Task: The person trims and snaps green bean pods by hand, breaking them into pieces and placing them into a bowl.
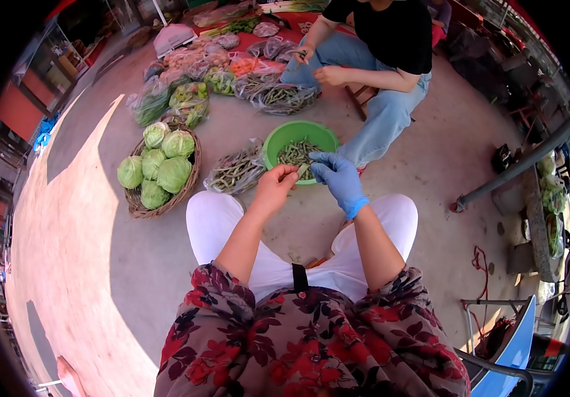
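A green basin (272, 141) stands on the ground ahead, with cut green bean pieces (296, 154) inside. My bare left hand (275, 190) is at the basin's near edge, its thumb and fingers pinched together; what lies between them is too small to make out. My right hand (342, 180), in a blue glove, is at the basin's near right edge with its fingers curled, and anything in them is hidden. Left of the basin lies a clear plastic bag of long beans (235, 169), close to my left hand.
A wicker basket (194, 173) of cabbages (174, 173) stands at the left. Bagged vegetables (189, 102) spread beyond. Another person (391, 40) sits ahead right, legs close to the basin. A metal pole (523, 165) slants at the right; a blue board (511, 351) is lower right.
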`<state>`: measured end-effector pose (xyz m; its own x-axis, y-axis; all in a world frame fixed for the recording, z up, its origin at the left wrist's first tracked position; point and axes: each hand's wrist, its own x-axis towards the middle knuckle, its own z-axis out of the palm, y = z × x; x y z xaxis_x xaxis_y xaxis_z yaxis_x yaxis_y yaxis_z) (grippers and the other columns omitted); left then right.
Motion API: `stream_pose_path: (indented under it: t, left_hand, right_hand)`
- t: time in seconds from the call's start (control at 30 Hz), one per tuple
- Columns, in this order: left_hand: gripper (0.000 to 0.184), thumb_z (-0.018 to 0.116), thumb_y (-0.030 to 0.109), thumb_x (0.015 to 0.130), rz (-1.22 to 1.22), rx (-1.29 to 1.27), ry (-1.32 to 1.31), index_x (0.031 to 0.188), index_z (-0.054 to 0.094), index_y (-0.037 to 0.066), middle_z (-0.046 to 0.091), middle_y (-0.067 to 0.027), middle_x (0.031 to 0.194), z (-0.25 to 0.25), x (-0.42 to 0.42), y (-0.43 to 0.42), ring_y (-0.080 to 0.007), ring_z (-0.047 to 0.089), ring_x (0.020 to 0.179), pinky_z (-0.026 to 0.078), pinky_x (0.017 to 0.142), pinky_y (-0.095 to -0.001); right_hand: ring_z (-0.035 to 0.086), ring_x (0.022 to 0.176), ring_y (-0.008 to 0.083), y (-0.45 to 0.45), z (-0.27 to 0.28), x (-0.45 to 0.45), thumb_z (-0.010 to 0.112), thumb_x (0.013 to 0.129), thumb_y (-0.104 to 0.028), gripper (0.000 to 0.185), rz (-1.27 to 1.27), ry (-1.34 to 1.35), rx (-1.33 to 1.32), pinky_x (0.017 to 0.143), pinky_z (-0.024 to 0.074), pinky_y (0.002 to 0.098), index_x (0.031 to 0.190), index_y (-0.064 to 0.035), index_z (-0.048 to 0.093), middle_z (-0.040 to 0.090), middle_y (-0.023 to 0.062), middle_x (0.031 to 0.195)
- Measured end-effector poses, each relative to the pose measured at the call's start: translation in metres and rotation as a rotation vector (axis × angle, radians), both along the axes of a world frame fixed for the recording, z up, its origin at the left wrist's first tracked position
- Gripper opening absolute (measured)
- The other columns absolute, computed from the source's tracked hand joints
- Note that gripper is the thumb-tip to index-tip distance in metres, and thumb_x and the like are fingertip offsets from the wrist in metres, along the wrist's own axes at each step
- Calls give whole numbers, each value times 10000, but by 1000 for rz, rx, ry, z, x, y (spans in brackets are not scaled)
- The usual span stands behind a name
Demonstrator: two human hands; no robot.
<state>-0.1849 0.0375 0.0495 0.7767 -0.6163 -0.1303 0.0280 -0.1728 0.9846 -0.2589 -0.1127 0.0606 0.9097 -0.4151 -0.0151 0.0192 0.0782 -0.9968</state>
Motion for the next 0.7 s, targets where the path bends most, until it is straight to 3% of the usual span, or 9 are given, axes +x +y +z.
stream_pose_path:
  t: [0.17,0.27,0.3,0.37,0.43,0.5,0.53,0.6,0.7]
  left_hand:
    - [214,513,131,868,19,-49,50,1033,552,0,564,-4,789,8,-8,1,-76,509,676,386,592,-209]
    - [203,508,136,874,38,-55,73,1017,551,-1,553,-5,771,8,-10,-3,-82,502,663,389,591,-209]
    - [198,506,138,876,44,-62,85,1010,550,0,547,-4,762,6,-10,-5,-84,498,656,390,590,-210]
    - [202,503,162,879,105,-196,251,1011,550,17,543,-2,742,-12,-5,-10,-81,493,632,389,545,-218]
    - [200,500,177,882,186,-290,366,1010,549,31,533,2,725,-19,-1,-16,-81,486,609,385,512,-224]
    - [194,498,184,883,296,-350,422,1007,546,44,519,9,709,-18,3,-19,-84,477,585,379,491,-230]
    - [192,503,182,880,269,-263,341,1015,545,51,522,7,704,-14,2,-18,-81,478,582,378,486,-229]
    - [193,511,177,873,220,-94,170,1029,541,67,528,5,693,-6,2,-11,-75,480,574,375,476,-228]
    - [276,560,102,807,7,167,-396,1076,507,70,604,-88,727,-31,2,-8,-186,582,651,451,571,-305]
  right_hand:
    - [526,615,106,5,2,-3,610,777,-63,172,-17,-11,-111,574,442,237,941,-8,613,618,52,769]
    - [562,620,194,2,-13,-3,616,762,-92,127,-111,-22,-527,595,453,288,869,-23,610,617,111,769]
    - [562,639,284,8,-4,-7,604,754,-112,90,-180,-117,-682,600,454,350,793,-32,600,591,147,753]
    - [569,647,223,15,2,-13,622,734,-75,57,-230,-265,-994,602,454,315,773,-35,613,595,112,730]
    - [574,728,299,26,13,-23,622,727,-136,92,-84,-163,-1035,649,453,364,744,-47,604,591,124,741]
    - [566,742,305,30,9,-30,598,751,-181,130,62,-36,-1222,644,441,395,772,-53,611,582,134,751]
    - [562,750,307,30,5,-35,585,763,-204,152,143,35,-1306,642,435,410,785,-57,614,578,139,756]
    - [561,774,311,25,-6,-42,576,766,-226,184,-35,-27,-1296,646,435,418,816,-54,618,580,145,799]
    - [561,805,307,17,-3,-41,558,767,-233,210,-226,-109,-1239,656,434,422,848,-50,622,582,146,869]
